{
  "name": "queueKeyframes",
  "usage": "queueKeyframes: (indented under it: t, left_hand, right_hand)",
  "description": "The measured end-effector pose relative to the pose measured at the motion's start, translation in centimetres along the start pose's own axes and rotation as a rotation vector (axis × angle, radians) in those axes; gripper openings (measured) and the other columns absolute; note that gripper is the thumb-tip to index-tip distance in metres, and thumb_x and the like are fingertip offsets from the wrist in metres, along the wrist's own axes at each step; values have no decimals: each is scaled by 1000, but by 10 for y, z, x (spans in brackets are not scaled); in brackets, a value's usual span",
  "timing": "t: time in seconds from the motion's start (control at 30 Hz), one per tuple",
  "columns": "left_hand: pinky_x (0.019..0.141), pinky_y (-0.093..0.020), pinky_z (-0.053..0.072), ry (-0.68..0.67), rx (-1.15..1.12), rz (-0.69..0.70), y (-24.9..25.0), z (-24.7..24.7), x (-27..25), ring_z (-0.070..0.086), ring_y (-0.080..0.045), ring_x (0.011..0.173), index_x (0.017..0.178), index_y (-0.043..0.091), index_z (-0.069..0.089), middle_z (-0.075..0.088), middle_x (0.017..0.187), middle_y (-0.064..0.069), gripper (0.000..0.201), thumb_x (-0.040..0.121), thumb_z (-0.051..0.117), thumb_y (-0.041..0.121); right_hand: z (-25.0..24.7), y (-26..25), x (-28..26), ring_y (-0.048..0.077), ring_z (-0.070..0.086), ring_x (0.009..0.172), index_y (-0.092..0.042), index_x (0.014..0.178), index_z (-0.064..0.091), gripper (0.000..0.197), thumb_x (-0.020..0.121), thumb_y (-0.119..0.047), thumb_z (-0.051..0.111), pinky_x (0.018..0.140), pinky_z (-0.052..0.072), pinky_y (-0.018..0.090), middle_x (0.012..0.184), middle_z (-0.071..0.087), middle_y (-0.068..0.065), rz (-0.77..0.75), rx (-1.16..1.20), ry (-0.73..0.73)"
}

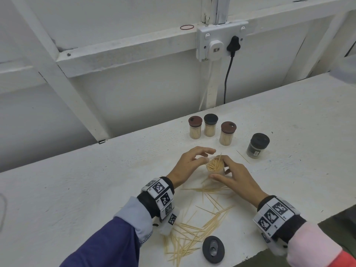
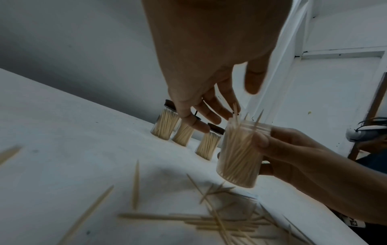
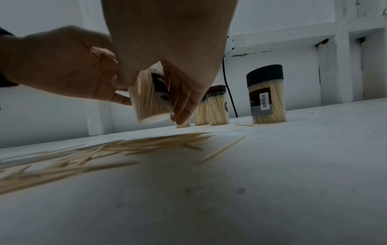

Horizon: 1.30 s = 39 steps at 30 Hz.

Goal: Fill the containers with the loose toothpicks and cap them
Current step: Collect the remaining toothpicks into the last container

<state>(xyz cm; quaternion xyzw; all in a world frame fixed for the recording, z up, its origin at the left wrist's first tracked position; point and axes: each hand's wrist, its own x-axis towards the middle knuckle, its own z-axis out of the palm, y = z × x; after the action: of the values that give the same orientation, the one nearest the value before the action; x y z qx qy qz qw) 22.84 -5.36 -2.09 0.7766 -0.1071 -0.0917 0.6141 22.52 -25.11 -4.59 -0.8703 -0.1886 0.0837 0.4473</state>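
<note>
Now the right hand [image 1: 234, 177] grips the open container [image 1: 215, 169], lifted off the bench [image 1: 77, 189]. Left hand [image 1: 187, 164] hovers open-fingered; best tap protruding toothpicks [image 1: 214, 164] level before capping.

Right hand [image 1: 234, 179] grips the clear, uncapped plastic toothpick container [image 1: 215, 167]: thumb on its near side, fingers curled round the far side, container tilted and lifted clear of the surface in the wrist views. Left hand [image 1: 187, 164] hovers over the container mouth, fingers [image 2: 209, 114] spread and loosely bent, holding nothing; thumb tip just beside the rim. Both forearms converge on the grip from below, each wrist wearing a black band with black-and-white marker tiles [image 1: 161, 197].
</note>
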Motion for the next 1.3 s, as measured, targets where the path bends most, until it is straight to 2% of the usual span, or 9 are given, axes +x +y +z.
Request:
queueKeyframes:
  t: [0.07,0.17,0.3,0.47,0.67,0.77,0.87,1.0,1.3]
  left_hand:
    - [96,-24,47,-40,70,24,-1,-2,-2,52,-1,117,131,26,56,56,132,10,57,78,69,43]
    - [106,-23,39,-147,219,36,-6,-2,-2,43,2,129,147,29,34,46,144,10,85,76,81,37]
    - [112,-21,29,-175,232,54,-12,6,-1,35,-4,138,152,24,23,41,150,2,70,95,62,29]
    - [111,-22,33,-147,225,113,-10,22,-1,42,-8,134,151,16,29,42,149,-2,49,104,42,23]
    - [92,-23,45,-10,240,209,-14,37,0,56,-2,100,129,12,52,55,129,-1,29,104,41,22]
    - [91,-24,46,65,184,226,-13,40,0,58,-9,103,117,11,56,56,129,2,20,104,41,17]
    - [98,-28,45,141,162,251,-11,39,-2,56,-9,113,108,11,58,60,125,3,19,103,40,10]
    - [98,-25,43,174,192,265,-15,33,-2,54,-5,115,102,10,62,61,120,1,17,101,45,8]
    - [86,-22,44,221,233,289,-19,16,-6,56,-11,102,107,22,66,61,109,8,17,95,56,27]
  right_hand:
    - [0,1,0,4,61,97,-30,119,49,55,78,-64,61,82,54,29,109,65,-12,-2,3,-2]
    - [1,3,1,10,62,101,-26,125,48,49,86,-47,66,82,55,27,114,63,-9,-5,-34,-2]
    - [3,3,1,5,62,93,-28,119,50,56,80,-67,57,81,55,32,106,66,-11,-23,-20,1]
    - [3,4,0,9,61,88,-38,105,53,39,75,-62,61,79,52,37,96,66,-11,-52,-46,-27]
    - [3,3,-1,9,59,86,-41,96,52,31,81,-28,75,79,51,35,91,64,-13,-61,-62,-31]
    - [5,1,-1,8,59,84,-38,93,54,23,79,-40,72,78,51,36,89,64,-12,-56,-42,-38]
    - [5,0,-1,8,62,86,-30,111,55,46,75,-58,64,79,53,36,93,65,-11,-57,-4,-34]
    - [1,-1,-1,3,62,94,-33,123,54,50,78,-47,72,85,55,31,98,66,-15,-35,62,17]
    - [-2,2,1,1,61,98,-31,123,53,60,72,-61,67,83,56,31,105,64,-18,-29,62,27]
